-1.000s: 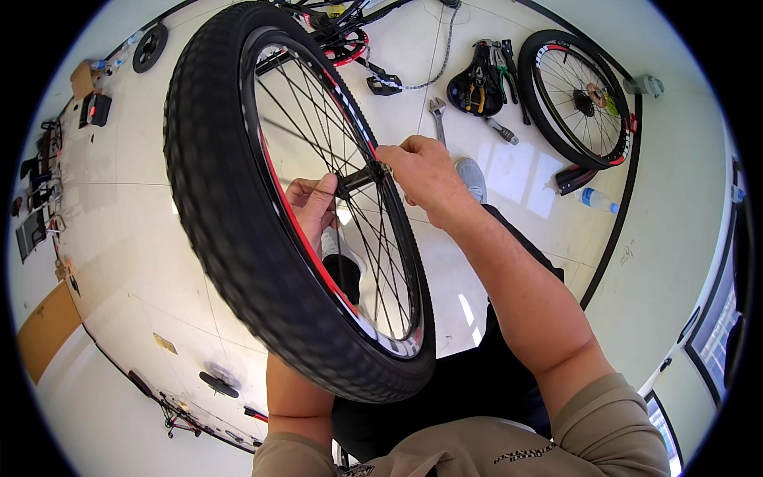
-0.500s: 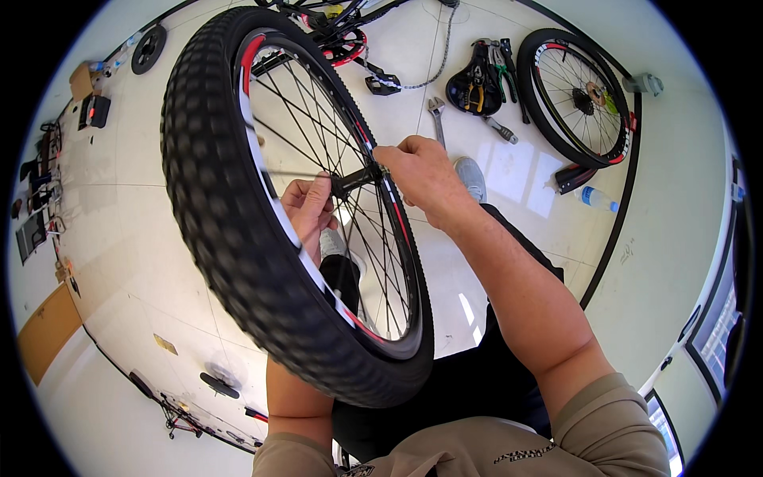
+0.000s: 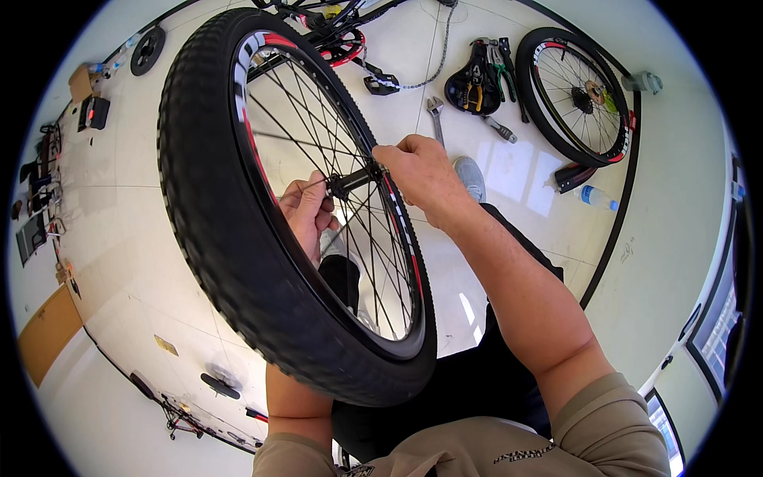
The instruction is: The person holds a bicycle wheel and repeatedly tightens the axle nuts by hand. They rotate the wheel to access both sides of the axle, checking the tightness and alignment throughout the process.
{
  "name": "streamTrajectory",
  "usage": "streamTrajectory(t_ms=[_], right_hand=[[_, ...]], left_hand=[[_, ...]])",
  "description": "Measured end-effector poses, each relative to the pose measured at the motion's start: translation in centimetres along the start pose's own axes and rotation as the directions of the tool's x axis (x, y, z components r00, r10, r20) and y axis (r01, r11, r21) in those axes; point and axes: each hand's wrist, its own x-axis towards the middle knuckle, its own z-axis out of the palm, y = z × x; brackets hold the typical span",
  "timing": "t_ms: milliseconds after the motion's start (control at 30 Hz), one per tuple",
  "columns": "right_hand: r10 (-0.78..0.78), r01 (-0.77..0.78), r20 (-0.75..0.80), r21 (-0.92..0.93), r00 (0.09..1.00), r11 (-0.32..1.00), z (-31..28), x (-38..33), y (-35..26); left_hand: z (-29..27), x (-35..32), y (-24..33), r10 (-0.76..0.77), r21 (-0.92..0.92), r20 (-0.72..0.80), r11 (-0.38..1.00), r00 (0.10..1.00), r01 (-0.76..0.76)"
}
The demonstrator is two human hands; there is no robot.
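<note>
Both hands (image 3: 306, 211) (image 3: 421, 171) grip hub (image 3: 342, 185); two wheels (image 3: 238, 222) (image 3: 576, 91).

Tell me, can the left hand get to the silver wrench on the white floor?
Probably not right now. The left hand sits behind the big black knobby bicycle wheel, fingers at its hub, and the silver wrench lies well beyond, across the spokes.

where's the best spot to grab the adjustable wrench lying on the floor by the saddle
Probably the bare middle of the adjustable wrench handle, coming straight down from above. It lies flat on the floor with its jaw end toward the chain and its long handle running toward the person, free of the saddle beside it. Both hands are busy at the wheel hub.
</note>
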Motion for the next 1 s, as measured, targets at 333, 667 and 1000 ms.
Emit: streamTrajectory(t_ms=[333, 667, 1000], right_hand=[[0.014, -0.014, -0.001, -0.018, 1.0, 1.0, 0.1, 0.2, 0.3], [-0.009, 0.008, -0.008, -0.028, 1.0, 1.0, 0.1, 0.3, 0.1], [0.004, -0.006, -0.022, -0.056, 1.0, 0.998, -0.3, 0.4, 0.3]], left_hand=[[0.2, -0.2, 0.1, 0.048, 0.059, 0.046, 0.997, 0.998, -0.05], [-1.2, 0.2, -0.3, 0.05, -0.028, 0.157, 0.999, 0.986, -0.046], [-1.4, -0.1, 0.6, 0.023, 0.206, 0.249, 0.976, 0.968, -0.076]])
